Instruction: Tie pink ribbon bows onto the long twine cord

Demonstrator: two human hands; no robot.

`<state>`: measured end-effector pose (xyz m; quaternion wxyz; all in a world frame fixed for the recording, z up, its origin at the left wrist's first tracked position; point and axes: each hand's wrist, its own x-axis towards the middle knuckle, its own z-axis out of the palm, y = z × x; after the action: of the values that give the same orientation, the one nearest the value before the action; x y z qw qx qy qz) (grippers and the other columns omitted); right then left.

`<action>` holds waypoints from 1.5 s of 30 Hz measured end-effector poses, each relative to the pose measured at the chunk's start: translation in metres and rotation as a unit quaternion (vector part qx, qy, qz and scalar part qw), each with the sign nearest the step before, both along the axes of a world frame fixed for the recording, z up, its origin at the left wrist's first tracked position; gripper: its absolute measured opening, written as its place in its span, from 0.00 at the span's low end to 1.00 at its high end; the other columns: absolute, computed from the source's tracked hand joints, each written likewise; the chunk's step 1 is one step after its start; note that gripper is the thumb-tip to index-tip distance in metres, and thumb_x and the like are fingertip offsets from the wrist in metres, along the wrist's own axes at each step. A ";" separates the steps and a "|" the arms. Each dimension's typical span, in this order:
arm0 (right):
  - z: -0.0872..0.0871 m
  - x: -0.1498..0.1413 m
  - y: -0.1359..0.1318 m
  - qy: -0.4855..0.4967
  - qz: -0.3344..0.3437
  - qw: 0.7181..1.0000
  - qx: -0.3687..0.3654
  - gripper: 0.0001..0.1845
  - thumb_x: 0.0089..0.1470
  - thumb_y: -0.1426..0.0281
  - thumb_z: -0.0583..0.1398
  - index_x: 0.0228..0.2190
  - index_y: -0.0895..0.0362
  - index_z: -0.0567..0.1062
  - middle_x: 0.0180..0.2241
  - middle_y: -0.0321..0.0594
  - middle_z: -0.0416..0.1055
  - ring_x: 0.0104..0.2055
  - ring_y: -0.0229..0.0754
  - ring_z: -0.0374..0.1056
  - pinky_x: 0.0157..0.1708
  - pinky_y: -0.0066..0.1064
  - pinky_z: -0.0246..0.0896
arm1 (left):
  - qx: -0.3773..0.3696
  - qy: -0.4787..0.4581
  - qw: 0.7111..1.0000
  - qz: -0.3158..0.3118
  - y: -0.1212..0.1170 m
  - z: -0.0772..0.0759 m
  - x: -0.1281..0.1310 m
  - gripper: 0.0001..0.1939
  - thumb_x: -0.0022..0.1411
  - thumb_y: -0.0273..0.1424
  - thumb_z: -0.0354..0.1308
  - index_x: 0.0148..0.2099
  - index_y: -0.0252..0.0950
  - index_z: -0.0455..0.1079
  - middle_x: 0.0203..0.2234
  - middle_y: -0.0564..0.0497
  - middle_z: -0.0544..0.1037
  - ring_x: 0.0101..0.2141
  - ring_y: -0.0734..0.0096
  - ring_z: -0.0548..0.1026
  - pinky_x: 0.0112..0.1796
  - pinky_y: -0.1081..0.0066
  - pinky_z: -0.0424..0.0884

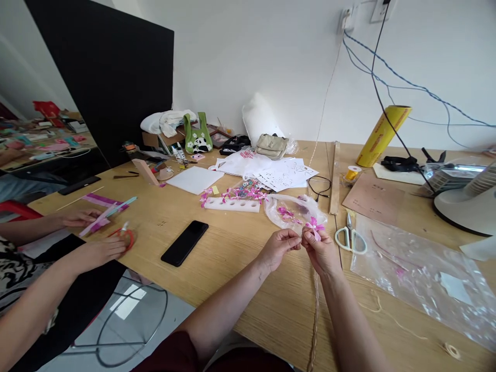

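Observation:
A pink artificial flower point(314, 225) with ribbon-like petals is pinched between the thumb and fingers of my right hand point(321, 253). Close beside it, my left hand point(282, 248) is closed in a pinch, its fingertips almost touching the right ones; what they hold is too small to make out. Just beyond both hands lies a clear plastic bag point(273, 213) with loose pink petals point(287, 214) in it. White-handled scissors point(351, 240) rest to the right of my right hand. A braided cord point(315, 320) hangs below my hands, over the table edge.
A white foam block point(232, 204) with holes has pink flowers along it. A black phone point(185, 243) lies left of my arms. At far left, another person's hand point(112, 250) touches red scissors point(129, 238). A flat plastic bag point(422, 274) covers the right side.

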<state>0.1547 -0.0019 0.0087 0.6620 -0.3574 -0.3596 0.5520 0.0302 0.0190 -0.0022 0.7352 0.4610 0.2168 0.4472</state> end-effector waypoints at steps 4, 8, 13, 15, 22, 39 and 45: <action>-0.001 -0.002 -0.003 -0.001 0.021 1.000 0.018 0.09 0.38 0.66 0.66 0.21 0.56 0.71 0.19 0.30 0.57 0.22 0.31 0.50 0.23 0.27 0.48 | 0.027 0.022 0.998 0.043 0.001 -0.009 0.000 0.11 0.49 0.35 0.62 0.28 0.30 0.68 0.22 0.52 0.70 0.28 0.76 0.67 0.35 0.73 0.61; -0.003 -0.002 -0.002 -0.023 0.006 1.000 0.005 0.09 0.37 0.66 0.67 0.23 0.56 0.74 0.20 0.31 0.60 0.22 0.31 0.50 0.24 0.27 0.49 | 0.039 0.034 0.997 0.054 0.002 -0.013 -0.001 0.13 0.49 0.37 0.61 0.31 0.30 0.70 0.25 0.50 0.71 0.31 0.73 0.69 0.38 0.70 0.63; -0.011 0.000 0.002 -0.083 -0.041 0.996 0.010 0.09 0.37 0.66 0.66 0.25 0.55 0.76 0.19 0.32 0.63 0.22 0.32 0.52 0.23 0.27 0.48 | 0.081 0.059 0.987 0.128 0.001 0.004 -0.013 0.16 0.58 0.38 0.53 0.44 0.34 0.67 0.34 0.47 0.72 0.38 0.70 0.70 0.43 0.67 0.64; -0.013 0.000 0.002 -0.103 -0.036 0.994 0.022 0.08 0.38 0.66 0.66 0.25 0.55 0.77 0.18 0.32 0.63 0.22 0.32 0.52 0.22 0.26 0.48 | 0.178 0.108 0.969 0.134 -0.001 0.019 -0.020 0.18 0.57 0.35 0.55 0.49 0.38 0.64 0.41 0.47 0.70 0.43 0.68 0.68 0.45 0.66 0.64; -0.014 -0.002 0.002 -0.127 -0.009 0.991 0.049 0.09 0.40 0.64 0.65 0.25 0.55 0.76 0.20 0.34 0.66 0.21 0.32 0.54 0.21 0.26 0.50 | 0.498 0.248 0.817 0.152 0.000 0.046 -0.027 0.17 0.57 0.25 0.53 0.50 0.41 0.65 0.46 0.46 0.67 0.49 0.65 0.65 0.51 0.60 0.61; -0.017 -0.008 0.001 -0.156 -0.005 0.984 0.080 0.08 0.41 0.65 0.64 0.21 0.55 0.72 0.17 0.30 0.62 0.20 0.32 0.55 0.21 0.26 0.54 | 0.538 0.236 0.772 0.241 0.001 0.031 -0.015 0.12 0.58 0.27 0.53 0.44 0.39 0.70 0.40 0.46 0.74 0.45 0.67 0.69 0.47 0.60 0.66; -0.019 -0.006 0.000 -0.190 -0.076 0.976 0.071 0.07 0.43 0.66 0.63 0.27 0.55 0.73 0.20 0.32 0.65 0.22 0.33 0.57 0.22 0.25 0.55 | 0.421 0.222 0.842 0.255 -0.017 0.029 -0.024 0.24 0.49 0.34 0.62 0.49 0.39 0.64 0.45 0.45 0.68 0.49 0.61 0.64 0.50 0.58 0.59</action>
<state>0.1485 -0.0018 -0.0100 0.6453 -0.4342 -0.4884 0.3956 0.0058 0.0023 0.0264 0.2629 0.7415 0.2753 0.5525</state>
